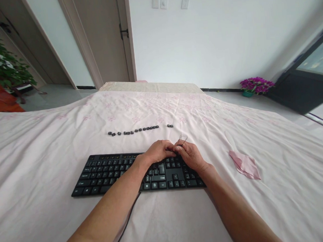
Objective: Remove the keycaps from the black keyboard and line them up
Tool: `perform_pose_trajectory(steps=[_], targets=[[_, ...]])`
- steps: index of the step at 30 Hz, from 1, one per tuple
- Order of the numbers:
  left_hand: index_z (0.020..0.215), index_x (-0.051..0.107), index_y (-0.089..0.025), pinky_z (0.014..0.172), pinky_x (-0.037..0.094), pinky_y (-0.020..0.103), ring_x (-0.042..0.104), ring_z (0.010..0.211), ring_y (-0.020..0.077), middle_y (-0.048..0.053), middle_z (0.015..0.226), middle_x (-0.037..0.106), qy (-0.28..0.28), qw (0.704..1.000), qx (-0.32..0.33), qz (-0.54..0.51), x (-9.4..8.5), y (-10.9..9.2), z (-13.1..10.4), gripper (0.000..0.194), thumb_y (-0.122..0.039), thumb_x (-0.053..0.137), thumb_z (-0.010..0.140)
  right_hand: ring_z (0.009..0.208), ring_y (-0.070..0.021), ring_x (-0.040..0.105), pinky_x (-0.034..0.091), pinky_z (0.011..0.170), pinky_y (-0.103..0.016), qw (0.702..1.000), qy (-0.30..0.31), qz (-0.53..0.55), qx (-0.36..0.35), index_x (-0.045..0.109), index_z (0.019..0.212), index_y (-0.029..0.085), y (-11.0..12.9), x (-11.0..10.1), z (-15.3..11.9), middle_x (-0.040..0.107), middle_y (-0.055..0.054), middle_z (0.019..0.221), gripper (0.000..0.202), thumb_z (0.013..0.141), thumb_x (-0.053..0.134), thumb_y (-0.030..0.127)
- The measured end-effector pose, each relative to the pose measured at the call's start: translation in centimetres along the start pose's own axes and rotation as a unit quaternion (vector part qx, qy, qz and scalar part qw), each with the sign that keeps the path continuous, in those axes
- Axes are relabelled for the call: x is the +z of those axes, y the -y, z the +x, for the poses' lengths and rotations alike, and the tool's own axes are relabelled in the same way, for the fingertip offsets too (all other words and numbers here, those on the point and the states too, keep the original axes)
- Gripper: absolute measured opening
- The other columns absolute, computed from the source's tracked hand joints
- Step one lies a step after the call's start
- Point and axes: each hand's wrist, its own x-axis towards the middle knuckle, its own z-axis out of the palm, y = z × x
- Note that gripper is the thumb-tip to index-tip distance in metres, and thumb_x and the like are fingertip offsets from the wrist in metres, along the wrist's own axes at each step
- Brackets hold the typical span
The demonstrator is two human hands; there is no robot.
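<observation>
Wire (183,138) is gripped in your right hand (191,155), keyboard (157,173) beneath, likely for easy reach; for left hand (159,150) I cannot tell.

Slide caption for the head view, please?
Left hand meets right hand over a black keyboard, a wire loop by the latter; loose keycaps lie beyond on pale cloth.

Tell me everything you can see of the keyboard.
The keyboard is black, apparently plastic, with rows of pale-marked keys; its far row seems to lack keycaps. It lies flat on the pinkish cloth, long side facing the person. A black cable emerges at its near edge. The left hand and right hand hide part of its far right area; exact contact is unclear.
</observation>
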Motion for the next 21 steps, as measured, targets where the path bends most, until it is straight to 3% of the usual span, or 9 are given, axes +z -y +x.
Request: perform_pose_trajectory(steps=[8,18,21], targets=[[0.085,0.067,-0.019,0.072,0.044,0.021,0.059,0.079,0.0134,-0.002,0.082,0.064,-0.047,0.998,0.039,0.026,0.5,0.0,-0.2,0.013,-0.032,0.066,0.081,0.077,-0.0200,0.063,0.046,0.072,-0.030,0.999,-0.040,-0.014,-0.016,0.061,0.083,0.023,0.4,0.0,-0.3,0.066,-0.004,0.079,0.031,0.097,0.039,0.040],[0.096,0.070,-0.022,0.082,0.045,0.023,0.058,0.087,0.0142,0.001,0.091,0.062,-0.022,0.993,0.110,0.044,0.4,-0.8,-0.5,0.018,-0.029,0.053,0.091,0.076,-0.0212,0.062,0.046,0.072,-0.032,0.998,-0.044,-0.042,-0.035,0.063,0.083,0.023,0.4,0.1,-0.6,0.066,-0.005,0.078,0.031,0.096,0.040,0.039],[0.095,0.069,-0.021,0.081,0.045,0.022,0.059,0.086,0.0137,0.001,0.089,0.061,-0.029,0.991,0.123,0.048,0.5,-1.1,-0.6,0.019,-0.029,0.053,0.092,0.074,-0.0207,0.062,0.046,0.071,-0.031,0.996,-0.073,-0.026,-0.035,0.061,0.083,0.023,0.4,0.1,-0.8,0.065,-0.005,0.077,0.031,0.097,0.039,0.039]])
